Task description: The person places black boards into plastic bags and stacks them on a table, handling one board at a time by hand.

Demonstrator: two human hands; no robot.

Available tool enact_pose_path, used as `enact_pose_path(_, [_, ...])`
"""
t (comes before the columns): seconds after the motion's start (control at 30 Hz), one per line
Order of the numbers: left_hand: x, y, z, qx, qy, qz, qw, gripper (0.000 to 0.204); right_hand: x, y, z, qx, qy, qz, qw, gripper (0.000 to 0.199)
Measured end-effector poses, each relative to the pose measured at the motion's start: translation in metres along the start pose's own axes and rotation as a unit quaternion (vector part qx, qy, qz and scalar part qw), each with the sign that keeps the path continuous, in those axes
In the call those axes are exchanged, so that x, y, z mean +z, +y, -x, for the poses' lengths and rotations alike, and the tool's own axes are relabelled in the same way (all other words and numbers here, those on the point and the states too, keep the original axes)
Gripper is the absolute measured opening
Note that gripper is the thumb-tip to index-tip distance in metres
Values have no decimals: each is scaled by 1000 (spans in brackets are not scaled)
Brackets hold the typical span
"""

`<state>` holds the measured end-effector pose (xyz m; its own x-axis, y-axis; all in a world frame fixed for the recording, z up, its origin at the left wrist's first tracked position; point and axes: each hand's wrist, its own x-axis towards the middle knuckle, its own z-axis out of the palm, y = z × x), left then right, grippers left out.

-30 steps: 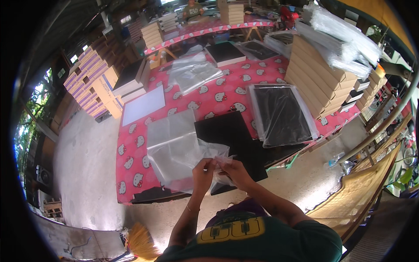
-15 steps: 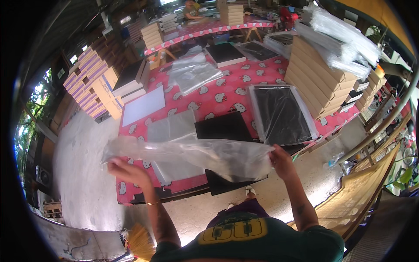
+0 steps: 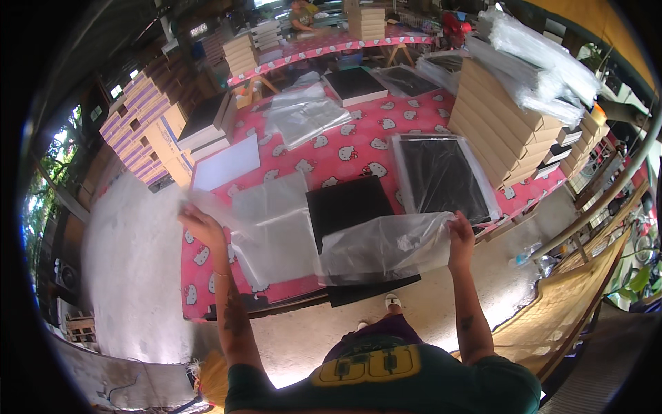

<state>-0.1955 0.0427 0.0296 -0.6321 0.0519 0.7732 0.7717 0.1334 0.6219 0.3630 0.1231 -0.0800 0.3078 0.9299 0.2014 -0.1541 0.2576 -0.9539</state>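
Observation:
A clear plastic bag [image 3: 389, 245] stretches between my hands above the near edge of the table. My right hand [image 3: 460, 238] pinches its right end. At the other end, my left hand [image 3: 202, 226] is closed on a thin, motion-blurred part of the same plastic. Beneath the bag lies a black flat panel [image 3: 348, 203], partly covered and jutting past the table edge. Left of that panel, more clear plastic bags [image 3: 272, 245] lie flat. To the right, a black panel in a clear bag [image 3: 445, 176] rests on the table.
A pink patterned cloth covers the table [image 3: 358, 155]. Stacked brown cartons [image 3: 500, 127] with plastic-wrapped bundles [image 3: 545, 58] stand at right. A white sheet [image 3: 226, 163], more bags [image 3: 303, 114] and a black-topped box [image 3: 355, 84] lie farther back. Cartons [image 3: 148, 131] stand left; a person [image 3: 301, 17] is beyond.
My left hand has risen slightly and moved right, and my right hand has moved up and right. The bag has shifted right and opened wider near my right hand.

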Motion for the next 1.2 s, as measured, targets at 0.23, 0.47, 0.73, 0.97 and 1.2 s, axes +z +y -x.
enact_pose_path(0.23, [-2, -20, 66, 197, -611, -193, 742, 34, 52, -20, 20, -315, -22, 408, 857, 17])
enact_pose_path(0.47, [-35, 166, 179, 74, -583, 280, 759, 40, 115, -26, 67, -61, -240, 78, 966, 35])
enact_pose_path(0.73, [-17, 156, 110, -66, -440, 283, 850, 22, 115, -87, 64, 186, -409, 21, 893, 26])
enact_pose_path(0.97, [-86, 216, 167, -30, -424, 295, 856, 12, 146, -112, 111, 300, -325, -284, 851, 17])
enact_pose_path(1.2, [-78, 150, 143, -128, -371, 236, 889, 20, 118, -91, 96, 267, -342, -497, 752, 15])
